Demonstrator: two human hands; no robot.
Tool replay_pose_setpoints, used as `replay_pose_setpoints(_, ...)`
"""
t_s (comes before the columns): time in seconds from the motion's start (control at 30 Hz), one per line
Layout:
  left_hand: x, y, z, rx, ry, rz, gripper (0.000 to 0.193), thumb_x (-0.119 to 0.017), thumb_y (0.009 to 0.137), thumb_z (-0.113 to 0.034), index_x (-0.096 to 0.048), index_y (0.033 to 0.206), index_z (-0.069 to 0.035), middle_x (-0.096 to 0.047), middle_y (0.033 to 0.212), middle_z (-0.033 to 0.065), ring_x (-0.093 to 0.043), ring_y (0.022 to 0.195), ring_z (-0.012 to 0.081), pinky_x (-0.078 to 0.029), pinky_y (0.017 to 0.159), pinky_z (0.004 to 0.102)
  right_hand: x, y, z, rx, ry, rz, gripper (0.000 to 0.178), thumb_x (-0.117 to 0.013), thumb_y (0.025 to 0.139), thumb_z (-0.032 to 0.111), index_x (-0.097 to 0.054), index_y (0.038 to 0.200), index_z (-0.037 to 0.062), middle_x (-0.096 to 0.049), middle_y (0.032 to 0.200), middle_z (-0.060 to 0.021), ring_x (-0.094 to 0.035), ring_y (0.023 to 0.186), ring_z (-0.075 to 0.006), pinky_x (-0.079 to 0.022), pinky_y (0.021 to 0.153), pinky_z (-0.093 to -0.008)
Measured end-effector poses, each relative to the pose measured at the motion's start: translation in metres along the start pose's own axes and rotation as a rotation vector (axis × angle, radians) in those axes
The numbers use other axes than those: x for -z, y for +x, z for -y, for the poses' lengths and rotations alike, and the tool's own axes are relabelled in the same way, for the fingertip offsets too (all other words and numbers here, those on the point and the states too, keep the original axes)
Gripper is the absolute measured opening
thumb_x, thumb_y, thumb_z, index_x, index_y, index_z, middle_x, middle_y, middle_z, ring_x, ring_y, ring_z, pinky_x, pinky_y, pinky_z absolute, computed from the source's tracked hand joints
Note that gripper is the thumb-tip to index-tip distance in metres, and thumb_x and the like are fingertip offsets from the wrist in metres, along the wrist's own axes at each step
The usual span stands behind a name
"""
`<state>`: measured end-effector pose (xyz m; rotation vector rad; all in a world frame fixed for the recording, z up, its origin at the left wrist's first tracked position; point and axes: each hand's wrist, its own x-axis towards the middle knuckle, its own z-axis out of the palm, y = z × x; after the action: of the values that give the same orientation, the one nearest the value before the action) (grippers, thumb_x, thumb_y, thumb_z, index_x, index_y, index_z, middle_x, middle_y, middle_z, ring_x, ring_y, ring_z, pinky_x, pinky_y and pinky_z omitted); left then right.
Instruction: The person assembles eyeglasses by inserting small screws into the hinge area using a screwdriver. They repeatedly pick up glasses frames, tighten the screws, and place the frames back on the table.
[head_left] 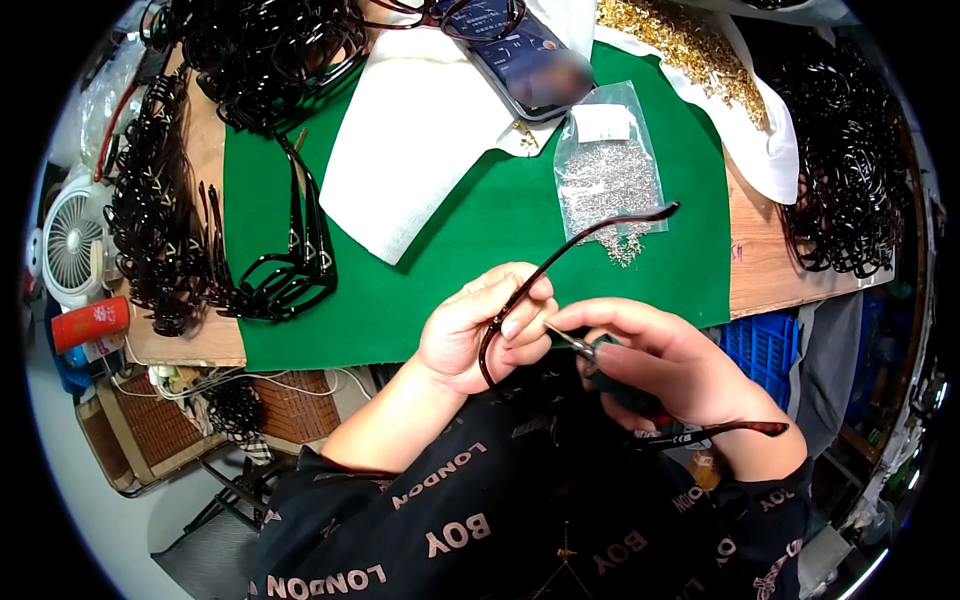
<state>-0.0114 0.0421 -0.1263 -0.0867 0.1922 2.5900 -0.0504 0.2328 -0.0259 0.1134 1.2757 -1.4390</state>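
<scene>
My left hand (462,335) pinches a dark brown pair of eyeglasses (555,252) near its hinge, in front of my chest. One temple arm slants up to the right over the mat; a second temple (725,432) shows below my right wrist. The front of the frame is mostly hidden by my hands and dark shirt. My right hand (675,360) is closed around a screwdriver (580,347) with a dark green handle. Its thin metal shaft points left at the fingers of my left hand; whether the tip touches the hinge I cannot tell.
A green mat (460,250) covers the wooden table. On it are a clear bag (600,195) spilling small silver screws, a white cloth (385,150), a phone (535,75) and several black frames (285,285). Gold parts (690,45) lie far right; frame piles (845,170) flank the mat.
</scene>
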Motion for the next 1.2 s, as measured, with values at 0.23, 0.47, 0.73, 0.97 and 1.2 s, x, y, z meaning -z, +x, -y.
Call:
replay_pose_setpoints(0.23,-0.004,-0.001,0.001,-0.014,0.035,-0.110,0.026,-0.048,0.092,-0.021,-0.056,0.102,0.001,-0.051,0.066,0.0015,-0.045,0.060,0.0088,-0.039,0.058,0.0240,-0.007,0.017,-0.002,0.017,0.116,0.026,0.031,-0.045,0.094,0.020,-0.046,0.121,0.0072,-0.052,0.071,0.0009,-0.046,0.044,-0.0056,-0.031,0.036,-0.0176)
replay_pose_setpoints(0.47,0.002,-0.003,0.004,-0.019,0.022,-0.078,0.025,-0.047,0.092,-0.017,-0.057,0.106,0.002,-0.063,0.086,0.0081,-0.050,0.065,0.0082,-0.043,0.063,0.0244,-0.009,0.015,-0.007,0.129,-0.013,-0.013,0.031,-0.048,0.092,0.020,-0.046,0.120,0.0068,-0.056,0.079,-0.0003,-0.047,0.045,-0.0061,-0.032,0.036,-0.0173)
replay_pose_setpoints(0.73,0.001,-0.003,0.001,0.017,0.009,-0.054,0.026,-0.047,0.093,-0.017,-0.056,0.108,0.002,-0.060,0.088,0.0085,-0.052,0.068,0.0098,-0.048,0.071,0.0261,-0.006,0.016,-0.007,0.072,0.129,-0.010,0.030,-0.052,0.090,0.021,-0.046,0.114,0.0046,-0.057,0.079,-0.0024,-0.049,0.046,-0.0066,-0.034,0.038,-0.0176)
replay_pose_setpoints(0.97,-0.018,-0.021,-0.011,-0.118,0.131,-0.071,0.027,-0.050,0.091,-0.024,-0.056,0.099,0.002,-0.044,0.067,0.0010,-0.034,0.053,0.0085,-0.028,0.050,0.0249,0.022,0.009,-0.028,0.497,-0.563,-0.137,0.023,-0.058,0.086,0.016,-0.056,0.106,0.0062,-0.059,0.084,-0.0062,-0.055,0.067,-0.0163,-0.046,0.059,-0.0284)
replay_pose_setpoints(1.2,-0.042,-0.054,-0.069,-0.724,0.981,-0.633,0.040,-0.038,0.097,-0.025,-0.041,0.125,0.003,-0.051,0.090,0.0058,-0.048,0.078,0.0119,-0.039,0.071,0.0238,0.042,-0.011,-0.036,0.515,-1.204,-0.711,0.032,-0.059,0.082,0.014,-0.052,0.112,0.0051,-0.056,0.085,-0.0152,-0.058,0.072,-0.0333,-0.048,0.063,-0.0387)
